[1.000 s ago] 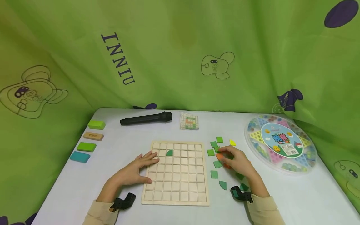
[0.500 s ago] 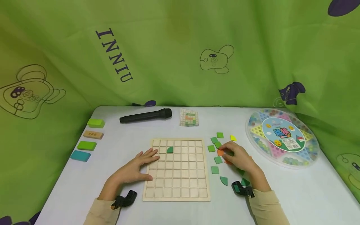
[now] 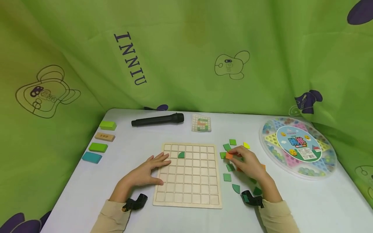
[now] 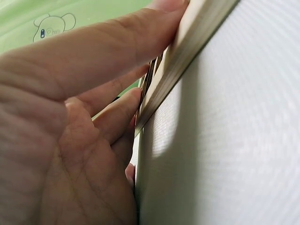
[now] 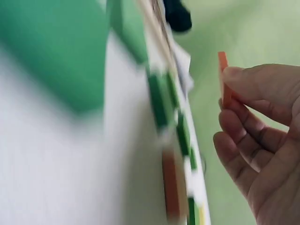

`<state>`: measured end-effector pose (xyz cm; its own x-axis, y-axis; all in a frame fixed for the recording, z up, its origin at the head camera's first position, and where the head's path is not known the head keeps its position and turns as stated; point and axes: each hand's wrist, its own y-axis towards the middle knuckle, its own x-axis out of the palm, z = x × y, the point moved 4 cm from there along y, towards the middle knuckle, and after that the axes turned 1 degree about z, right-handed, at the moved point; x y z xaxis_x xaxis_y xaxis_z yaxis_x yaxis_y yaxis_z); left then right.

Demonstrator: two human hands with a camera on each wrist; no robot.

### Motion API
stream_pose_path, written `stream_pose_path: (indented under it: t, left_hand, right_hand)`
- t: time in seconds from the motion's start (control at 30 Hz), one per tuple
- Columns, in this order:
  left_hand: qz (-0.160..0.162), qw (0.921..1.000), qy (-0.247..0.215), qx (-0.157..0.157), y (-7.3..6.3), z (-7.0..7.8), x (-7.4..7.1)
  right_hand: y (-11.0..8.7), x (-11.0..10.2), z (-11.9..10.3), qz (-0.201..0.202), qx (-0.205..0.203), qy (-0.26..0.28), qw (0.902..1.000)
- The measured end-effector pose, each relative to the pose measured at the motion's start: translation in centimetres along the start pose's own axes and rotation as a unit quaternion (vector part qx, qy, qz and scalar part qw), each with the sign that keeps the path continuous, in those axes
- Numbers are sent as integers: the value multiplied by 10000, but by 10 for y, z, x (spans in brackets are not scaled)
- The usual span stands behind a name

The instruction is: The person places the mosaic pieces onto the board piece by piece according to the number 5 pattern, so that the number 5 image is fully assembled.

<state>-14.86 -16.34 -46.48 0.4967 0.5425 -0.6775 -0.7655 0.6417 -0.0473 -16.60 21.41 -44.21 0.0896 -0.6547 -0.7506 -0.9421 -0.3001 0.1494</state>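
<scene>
A square wooden grid board lies on the white table, with one green quarter-circle tile in a cell near its top. My left hand rests on the board's left edge, fingers spread and thumb on the rim; the left wrist view shows the thumb against that edge. My right hand pinches an orange tile between thumb and fingers. In the right wrist view the orange tile is raised off the table. Beneath and around this hand lie several green tiles, some partly hidden.
A yellow tile lies beyond the right hand. A round Chinese checkers box stands at the right. Along the back are a black microphone and a printed pattern card. Several blocks line the left edge.
The right hand has taken up the orange tile from among the loose tiles and lifted it slightly. The left hand stays on the board. The head view has shifted a little.
</scene>
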Motion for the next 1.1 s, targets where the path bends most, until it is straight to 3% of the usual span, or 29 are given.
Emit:
stream_pose_path:
  t: [0.3,0.53,0.8,1.1]
  left_hand:
    - [40,10000,-16,-24,-1,0,-1]
    - [-21,10000,20,-63,-1,0,-2]
    - [-73,9999,-55,-50,-1,-2,2]
    - [-79,9999,-4,-72,-1,-1,-2]
  right_hand:
    - [30,31,-57,-12,-690,513,9963]
    - [51,66,-90,-365,-518,932,9936]
    - [60,103,-104,-1248,-708,644,9876]
    - [64,114,-104,-1413,-999,207,9847]
